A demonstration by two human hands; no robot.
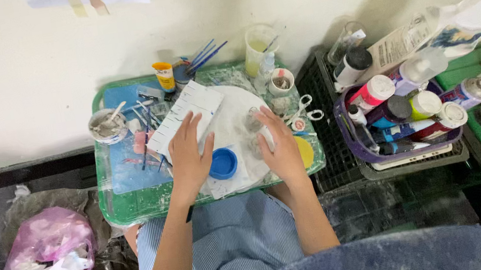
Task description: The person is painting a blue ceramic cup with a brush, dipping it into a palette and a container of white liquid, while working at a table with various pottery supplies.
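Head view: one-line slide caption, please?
Left hand on palette, right hand by scissors, over green tray.

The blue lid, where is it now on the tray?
In the head view, the blue lid lies near the front edge of the green tray, between the left hand and the right hand, closer to the left.

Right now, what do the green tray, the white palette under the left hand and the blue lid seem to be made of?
Green tray: looks like moulded plastic, glossy rim, smeared with white paint.
White palette under the left hand: probably plastic, matte, with long ridged wells; the look leaves it open.
Blue lid: smooth plastic by its even colour and round raised rim.
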